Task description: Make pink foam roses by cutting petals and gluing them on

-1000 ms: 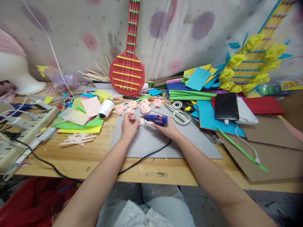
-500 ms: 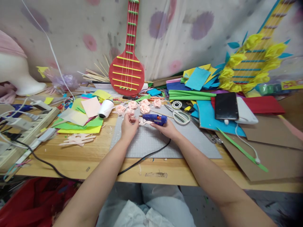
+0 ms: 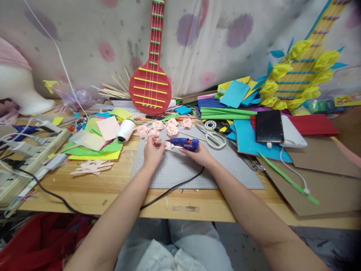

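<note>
My right hand point(image 3: 199, 154) grips a blue glue gun point(image 3: 184, 142) lying sideways, its nozzle pointing left toward my left hand point(image 3: 152, 150). The left hand's fingers are pinched on a small pale pink paper piece point(image 3: 168, 146) just off the nozzle tip. Both hands rest over a grey cutting mat point(image 3: 180, 171). The gun's black cord point(image 3: 169, 190) runs back over the mat and off the table's front edge. Several finished pink paper flowers point(image 3: 169, 127) lie just beyond the hands.
Scissors point(image 3: 214, 138) lie right of the gun. A white cup point(image 3: 126, 129) lies on its side by coloured paper sheets point(image 3: 94, 145). Pink paper cutouts point(image 3: 91, 166) sit at left. A red paper guitar point(image 3: 150, 82) leans on the wall. A phone point(image 3: 269, 126) rests on blue foam; power strip point(image 3: 25, 150) far left.
Almost nothing has moved: the hands and glue gun stay in place, with only a slight shift of the view.
</note>
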Demonstrator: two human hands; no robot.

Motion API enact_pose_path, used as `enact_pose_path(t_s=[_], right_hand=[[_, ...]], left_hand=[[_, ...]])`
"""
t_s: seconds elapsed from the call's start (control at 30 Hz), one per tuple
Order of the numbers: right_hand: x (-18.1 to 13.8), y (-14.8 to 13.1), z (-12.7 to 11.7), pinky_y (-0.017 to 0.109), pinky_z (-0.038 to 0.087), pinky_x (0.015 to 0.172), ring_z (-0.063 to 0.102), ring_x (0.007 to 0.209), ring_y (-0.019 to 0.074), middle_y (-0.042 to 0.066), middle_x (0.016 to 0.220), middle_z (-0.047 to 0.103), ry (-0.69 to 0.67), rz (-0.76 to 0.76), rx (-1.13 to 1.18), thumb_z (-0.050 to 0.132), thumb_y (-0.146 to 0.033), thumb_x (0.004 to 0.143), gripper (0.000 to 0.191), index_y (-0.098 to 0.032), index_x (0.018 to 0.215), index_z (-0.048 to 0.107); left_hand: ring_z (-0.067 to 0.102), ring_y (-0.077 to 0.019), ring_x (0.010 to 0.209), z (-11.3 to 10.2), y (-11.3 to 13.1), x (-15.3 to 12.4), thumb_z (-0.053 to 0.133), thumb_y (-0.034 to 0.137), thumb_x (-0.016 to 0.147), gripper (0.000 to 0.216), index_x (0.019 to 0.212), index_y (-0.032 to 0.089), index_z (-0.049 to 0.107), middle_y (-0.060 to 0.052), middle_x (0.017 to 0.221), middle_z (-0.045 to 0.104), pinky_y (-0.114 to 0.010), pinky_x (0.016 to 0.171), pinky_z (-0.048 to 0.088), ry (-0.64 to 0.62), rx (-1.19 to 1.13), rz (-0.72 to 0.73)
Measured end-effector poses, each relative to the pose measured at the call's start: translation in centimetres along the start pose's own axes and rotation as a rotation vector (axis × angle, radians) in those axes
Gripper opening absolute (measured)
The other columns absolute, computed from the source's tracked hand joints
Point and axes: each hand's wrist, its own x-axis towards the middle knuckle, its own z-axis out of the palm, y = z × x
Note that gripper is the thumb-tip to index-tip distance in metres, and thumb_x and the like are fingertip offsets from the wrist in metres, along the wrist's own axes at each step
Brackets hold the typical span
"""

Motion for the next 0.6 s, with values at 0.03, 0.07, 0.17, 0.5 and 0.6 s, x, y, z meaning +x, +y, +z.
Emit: enact_pose_path(t_s=[0.03,0.07,0.17,0.5,0.6], right_hand=[[0.03,0.03,0.03,0.029,0.047,0.071,0.059,0.077,0.018,0.005,0.084,0.067,-0.004,0.002,-0.005,0.065,-0.046,0.066,0.04,-0.016,0.093,0.066],[0.04,0.03,0.04,0.03,0.047,0.071,0.06,0.076,0.0183,0.005,0.084,0.067,-0.008,0.005,-0.013,0.065,-0.047,0.067,0.041,-0.016,0.093,0.066],[0.02,0.0,0.0,0.03,0.047,0.072,0.06,0.076,0.0186,0.005,0.083,0.067,-0.02,0.008,-0.047,0.064,-0.048,0.067,0.042,-0.016,0.094,0.066],[-0.03,0.17,0.04,0.03,0.047,0.069,0.058,0.072,0.0175,0.005,0.08,0.066,-0.021,-0.004,-0.08,0.063,-0.051,0.067,0.045,-0.015,0.094,0.067],[-0.1,-0.12,0.06,0.029,0.046,0.067,0.057,0.07,0.0167,0.004,0.078,0.065,-0.036,-0.008,-0.092,0.062,-0.051,0.067,0.042,-0.016,0.091,0.067]], left_hand=[[0.061,-0.0119,0.059,-0.01,-0.02,-0.01,0.059,0.024,0.069,0.032,0.097,0.021,0.044,0.005,0.067,0.058,-0.024,0.058,0.047,-0.002,0.003,-0.001],[0.061,-0.0117,0.059,-0.02,-0.03,-0.02,0.059,0.024,0.069,0.032,0.097,0.021,0.044,0.005,0.067,0.058,-0.024,0.058,0.047,-0.003,0.005,-0.003],[0.061,-0.0112,0.06,-0.01,0.02,-0.06,0.059,0.024,0.069,0.032,0.097,0.021,0.044,0.004,0.068,0.058,-0.024,0.058,0.047,0.001,-0.002,-0.001],[0.062,-0.0124,0.067,0.15,0.74,-0.17,0.059,0.022,0.067,0.033,0.096,0.02,0.044,0.001,0.075,0.054,-0.021,0.05,0.05,0.013,-0.139,-0.039],[0.063,-0.013,0.069,0.17,0.74,-0.25,0.06,0.022,0.066,0.035,0.097,0.02,0.043,0.001,0.076,0.054,-0.021,0.051,0.051,0.01,-0.144,-0.044]])
